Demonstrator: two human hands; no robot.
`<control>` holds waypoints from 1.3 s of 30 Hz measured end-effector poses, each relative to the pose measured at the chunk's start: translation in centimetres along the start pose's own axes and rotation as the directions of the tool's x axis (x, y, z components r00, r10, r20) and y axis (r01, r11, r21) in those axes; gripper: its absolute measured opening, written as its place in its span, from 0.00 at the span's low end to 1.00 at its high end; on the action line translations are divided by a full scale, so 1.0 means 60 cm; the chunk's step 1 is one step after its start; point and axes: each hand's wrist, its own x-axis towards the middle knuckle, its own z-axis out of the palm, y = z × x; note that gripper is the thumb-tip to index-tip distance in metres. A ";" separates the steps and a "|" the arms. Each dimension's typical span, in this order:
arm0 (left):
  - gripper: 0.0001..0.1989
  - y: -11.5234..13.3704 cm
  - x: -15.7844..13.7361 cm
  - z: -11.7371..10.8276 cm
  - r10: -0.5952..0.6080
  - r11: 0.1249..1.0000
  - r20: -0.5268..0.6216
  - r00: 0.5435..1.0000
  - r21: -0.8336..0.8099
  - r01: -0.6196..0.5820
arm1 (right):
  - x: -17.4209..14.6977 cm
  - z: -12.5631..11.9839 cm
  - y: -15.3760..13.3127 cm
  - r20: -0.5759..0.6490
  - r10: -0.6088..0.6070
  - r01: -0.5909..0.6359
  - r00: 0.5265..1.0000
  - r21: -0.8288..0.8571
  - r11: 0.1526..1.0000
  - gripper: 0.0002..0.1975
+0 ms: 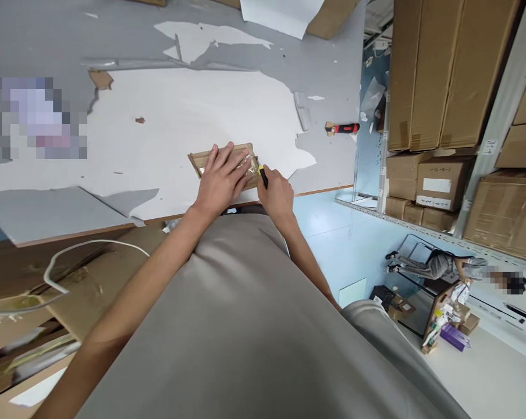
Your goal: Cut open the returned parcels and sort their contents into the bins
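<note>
A small brown cardboard package (196,160) with shiny clear tape lies near the front edge of the worktable. My left hand (223,177) rests on top of it, fingers stretched and spread, pressing it down. At the package's right end, my right hand (277,195) is closed around a small black-and-yellow-handled tool (263,173). The tool's tip points at the package's edge; its blade or shaft is too small to make out. Part of the package is hidden under my left hand.
The table (167,116) has a torn grey covering over white. A red-and-black handled tool (347,128) lies at its right end. Shelves with cardboard boxes (441,183) stand right. Cartons (84,285) and a white cable (49,270) are lower left. Another person (437,266) sits far right.
</note>
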 end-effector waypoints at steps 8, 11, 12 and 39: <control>0.29 0.001 -0.002 -0.001 -0.004 1.000 0.014 1.000 -0.024 0.005 | 0.004 -0.029 -0.027 0.027 0.053 -0.051 0.998 -0.076 0.996 0.22; 0.29 0.003 0.000 -0.004 -0.012 0.999 0.013 1.000 -0.053 0.013 | -0.006 -0.033 -0.026 0.023 0.015 -0.014 1.000 -0.048 0.999 0.20; 0.29 0.004 0.001 -0.004 -0.014 0.998 0.010 1.000 -0.065 0.014 | -0.008 -0.032 -0.026 0.032 0.015 -0.013 0.999 -0.049 0.999 0.20; 0.23 0.033 0.008 0.024 0.009 0.994 0.019 1.000 -0.110 -0.006 | -0.033 -0.015 -0.041 0.040 0.248 -0.235 0.968 -0.201 0.951 0.17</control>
